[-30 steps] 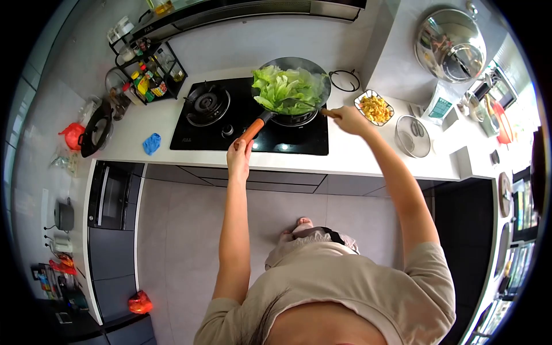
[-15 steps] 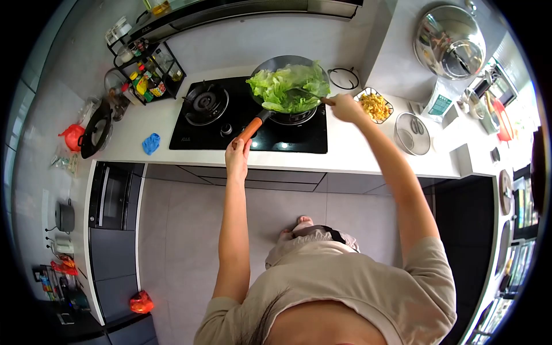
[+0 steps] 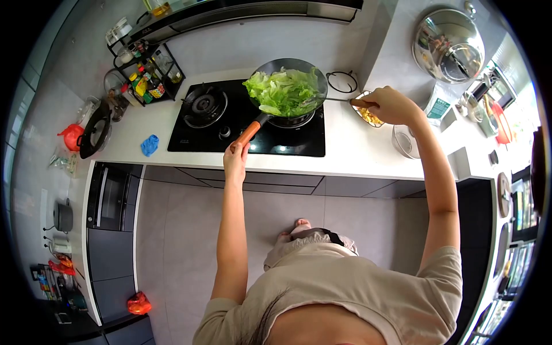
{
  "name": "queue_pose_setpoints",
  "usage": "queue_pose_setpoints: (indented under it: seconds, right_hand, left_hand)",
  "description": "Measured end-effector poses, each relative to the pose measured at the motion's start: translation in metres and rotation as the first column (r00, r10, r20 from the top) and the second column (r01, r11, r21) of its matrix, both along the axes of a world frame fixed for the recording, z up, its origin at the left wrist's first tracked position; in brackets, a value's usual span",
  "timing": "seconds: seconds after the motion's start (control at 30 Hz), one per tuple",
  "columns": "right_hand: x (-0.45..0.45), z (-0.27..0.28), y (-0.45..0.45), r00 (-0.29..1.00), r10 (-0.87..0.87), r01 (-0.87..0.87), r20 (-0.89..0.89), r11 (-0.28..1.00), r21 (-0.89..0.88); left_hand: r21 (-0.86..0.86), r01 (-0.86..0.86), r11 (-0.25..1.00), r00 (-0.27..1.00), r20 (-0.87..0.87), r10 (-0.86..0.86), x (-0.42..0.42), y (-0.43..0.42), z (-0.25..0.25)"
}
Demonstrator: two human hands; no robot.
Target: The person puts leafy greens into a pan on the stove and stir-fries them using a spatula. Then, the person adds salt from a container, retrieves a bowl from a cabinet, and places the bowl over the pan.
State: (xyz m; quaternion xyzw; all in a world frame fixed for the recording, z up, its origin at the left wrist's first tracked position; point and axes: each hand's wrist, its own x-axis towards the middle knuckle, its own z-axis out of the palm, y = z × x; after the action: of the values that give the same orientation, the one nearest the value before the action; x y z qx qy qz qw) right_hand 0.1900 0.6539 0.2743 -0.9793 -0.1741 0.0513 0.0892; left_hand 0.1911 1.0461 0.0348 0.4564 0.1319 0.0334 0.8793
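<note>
My left hand (image 3: 236,161) is closed around the orange-brown handle (image 3: 249,132) of a dark wok (image 3: 305,64) on the right burner. Green lettuce leaves (image 3: 284,91) are heaped inside the wok. Closed on the wooden handle of a spatula (image 3: 338,99), my right hand (image 3: 392,106) is out to the right, above the counter. The spatula's thin metal shaft reaches over the wok's right rim, and its head is at the lettuce's right edge. Under my right hand, a dish of yellow pieces (image 3: 368,116), perhaps scrambled egg, is partly covered.
The left burner (image 3: 204,106) holds nothing. A blue cloth (image 3: 149,145) lies on the counter left of the black hob (image 3: 190,138). A sieve or bowl (image 3: 405,141) sits below my right forearm. A bottle rack (image 3: 150,73) stands at the back left, and a range hood (image 3: 247,16) hangs above.
My right hand has moved right, drawing the spatula toward the wok's right side. The lettuce heap has shifted slightly. My left hand stays on the wok handle.
</note>
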Motion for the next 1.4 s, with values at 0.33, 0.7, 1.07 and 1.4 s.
queue_pose_setpoints:
  seconds: [0.33, 0.7, 1.07, 1.4]
  right_hand:
    - [0.006, -0.152, 0.05, 0.958, -0.285, 0.286, -0.02, 0.957, 0.058]
    - [0.052, -0.188, 0.081, 0.952, -0.303, 0.266, 0.039, 0.885, 0.381]
    - [0.068, -0.15, 0.054, 0.975, -0.222, 0.222, 0.0, 0.972, 0.078]
    - [0.057, -0.122, 0.058, 0.972, -0.234, 0.232, -0.011, 0.969, -0.08]
  left_hand:
    - [0.02, -0.001, 1.0, 1.0, 0.001, 0.001, 0.002, -0.001, 0.0]
    - [0.029, 0.006, 1.0, 1.0, -0.005, -0.005, 0.002, -0.001, 0.001]
    - [0.022, 0.001, 1.0, 1.0, -0.005, -0.001, 0.003, 0.0, -0.006]
    - [0.02, 0.006, 1.0, 1.0, -0.002, -0.006, 0.0, 0.0, 0.001]
